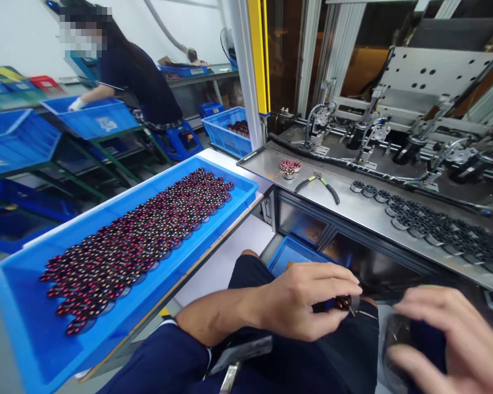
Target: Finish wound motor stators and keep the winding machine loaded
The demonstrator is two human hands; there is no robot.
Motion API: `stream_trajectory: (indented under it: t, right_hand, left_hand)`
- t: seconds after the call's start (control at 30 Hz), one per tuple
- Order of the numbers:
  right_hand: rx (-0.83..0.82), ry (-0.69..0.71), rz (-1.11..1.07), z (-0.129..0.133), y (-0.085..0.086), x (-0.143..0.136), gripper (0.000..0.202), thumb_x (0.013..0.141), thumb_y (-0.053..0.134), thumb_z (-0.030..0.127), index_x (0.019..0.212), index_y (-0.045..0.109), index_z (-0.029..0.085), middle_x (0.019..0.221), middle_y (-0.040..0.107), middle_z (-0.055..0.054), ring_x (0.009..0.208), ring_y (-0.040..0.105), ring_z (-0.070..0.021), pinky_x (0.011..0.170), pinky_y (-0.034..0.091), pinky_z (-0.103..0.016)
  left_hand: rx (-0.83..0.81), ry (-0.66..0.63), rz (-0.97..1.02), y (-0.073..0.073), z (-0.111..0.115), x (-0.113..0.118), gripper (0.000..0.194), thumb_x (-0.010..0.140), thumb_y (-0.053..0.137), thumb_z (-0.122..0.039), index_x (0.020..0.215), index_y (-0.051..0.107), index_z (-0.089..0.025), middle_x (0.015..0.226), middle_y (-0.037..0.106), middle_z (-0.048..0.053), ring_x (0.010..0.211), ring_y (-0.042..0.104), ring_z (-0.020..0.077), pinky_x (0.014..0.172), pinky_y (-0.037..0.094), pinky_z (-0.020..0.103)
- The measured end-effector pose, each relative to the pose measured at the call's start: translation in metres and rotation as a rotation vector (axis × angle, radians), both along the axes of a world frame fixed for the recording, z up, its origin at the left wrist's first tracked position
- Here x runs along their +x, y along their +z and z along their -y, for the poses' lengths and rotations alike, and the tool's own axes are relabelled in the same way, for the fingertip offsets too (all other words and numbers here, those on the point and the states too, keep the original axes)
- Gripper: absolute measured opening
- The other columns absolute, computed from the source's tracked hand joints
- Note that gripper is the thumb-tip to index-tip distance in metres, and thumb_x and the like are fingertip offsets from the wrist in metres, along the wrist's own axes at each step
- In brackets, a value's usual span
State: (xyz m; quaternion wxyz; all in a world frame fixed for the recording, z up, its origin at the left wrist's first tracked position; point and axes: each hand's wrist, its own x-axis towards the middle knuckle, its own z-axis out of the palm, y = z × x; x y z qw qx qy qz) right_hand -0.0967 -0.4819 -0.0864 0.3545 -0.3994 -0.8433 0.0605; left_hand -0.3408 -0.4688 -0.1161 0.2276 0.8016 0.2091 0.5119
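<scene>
My left hand [306, 298]: thumb and fingers pinched on small wound part [343, 302], above my lap [349, 350]. My right hand [452, 334], blurred: thumb and fingers curved apart; whether holding anything, cannot tell. Blue tray [244, 192] at left bears wound rings [148, 235]. Pliers [331, 191] lie on metal bench [353, 213].
</scene>
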Motion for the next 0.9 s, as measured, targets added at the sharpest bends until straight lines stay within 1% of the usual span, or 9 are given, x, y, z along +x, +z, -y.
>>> stream_trajectory:
  t: [0.13,0.2,0.3,0.4,0.47,0.53,0.67,0.8,0.9]
  right_hand:
    - [0.109,0.263,0.127,0.008,0.017,-0.036,0.006,0.09,0.065,0.012,0.095,0.065,0.015,0.087,0.064,-0.008,0.084,0.059,-0.0191,0.077,0.048,-0.034]
    - [0.1,0.327,0.138,0.006,0.019,-0.044,0.013,0.09,0.058,0.003,0.093,0.064,0.014,0.085,0.063,-0.008,0.083,0.057,-0.0176,0.076,0.047,-0.032]
    - [0.061,0.411,0.188,-0.007,0.018,-0.038,0.012,0.092,0.056,0.006,0.094,0.063,0.015,0.084,0.062,-0.006,0.081,0.057,-0.0164,0.073,0.048,-0.029]
    - [-0.124,0.458,0.265,-0.048,0.015,-0.03,0.009,0.097,0.055,0.018,0.095,0.063,0.021,0.091,0.065,-0.004,0.084,0.061,-0.0157,0.074,0.05,-0.027]
    - [-0.205,0.341,0.252,-0.092,0.009,-0.039,0.014,0.098,0.058,0.034,0.095,0.064,0.022,0.096,0.067,-0.004,0.088,0.064,-0.0174,0.079,0.051,-0.029]
    - [-0.152,0.043,0.227,-0.145,-0.001,-0.062,0.035,0.092,0.062,0.052,0.101,0.068,0.019,0.097,0.069,-0.007,0.089,0.066,-0.0205,0.081,0.051,-0.032]
    - [-0.144,-0.181,0.248,-0.231,-0.03,-0.12,0.042,0.097,0.056,0.048,0.103,0.067,0.008,0.102,0.067,-0.012,0.095,0.065,-0.0208,0.09,0.051,-0.039]
    - [-0.165,-0.269,0.265,-0.265,-0.048,-0.146,0.032,0.099,0.057,0.043,0.093,0.065,0.012,0.094,0.066,-0.004,0.086,0.065,-0.0145,0.085,0.055,-0.037]
    - [-0.154,-0.283,0.264,-0.264,-0.036,-0.139,0.026,0.099,0.057,0.039,0.098,0.066,0.014,0.088,0.067,-0.003,0.082,0.066,-0.0163,0.081,0.056,-0.037]
  left_hand:
    - [0.0,0.005,-0.01,0.001,0.002,0.001,0.031,0.081,0.062,-0.008,0.111,0.068,-0.005,0.11,0.074,0.02,0.103,0.073,0.0224,0.092,0.062,0.029]
    - [-0.037,-0.021,0.016,0.004,0.003,-0.006,0.031,0.079,0.063,-0.007,0.109,0.069,-0.003,0.107,0.074,0.021,0.1,0.074,0.0231,0.09,0.062,0.029]
    - [-0.158,-0.104,0.077,0.005,0.005,-0.026,0.03,0.077,0.071,-0.01,0.105,0.071,0.0,0.104,0.075,0.024,0.096,0.075,0.025,0.09,0.062,0.03]
    - [-0.358,-0.133,0.178,-0.003,0.008,-0.047,0.035,0.073,0.08,-0.016,0.105,0.074,-0.003,0.104,0.076,0.023,0.097,0.075,0.0262,0.088,0.061,0.032]
    - [-0.527,-0.09,0.306,-0.012,0.009,-0.056,0.039,0.072,0.083,-0.02,0.108,0.075,-0.008,0.109,0.075,0.021,0.096,0.074,0.0244,0.084,0.061,0.031]
    - [-0.682,-0.037,0.445,-0.021,0.009,-0.06,0.043,0.072,0.084,-0.022,0.112,0.074,-0.011,0.112,0.073,0.018,0.093,0.073,0.0209,0.082,0.059,0.03]
    - [-0.861,0.066,0.56,-0.031,0.01,-0.059,0.048,0.074,0.084,-0.027,0.117,0.071,-0.011,0.104,0.075,0.014,0.086,0.069,0.015,0.085,0.056,0.028]
    - [-0.954,0.093,0.646,-0.031,0.013,-0.062,0.05,0.071,0.087,-0.026,0.117,0.071,-0.011,0.098,0.075,0.012,0.082,0.069,0.0129,0.082,0.056,0.026]
    - [-1.048,0.079,0.76,-0.031,0.013,-0.064,0.051,0.066,0.09,-0.023,0.112,0.071,-0.013,0.103,0.075,0.011,0.077,0.069,0.0114,0.076,0.057,0.026]
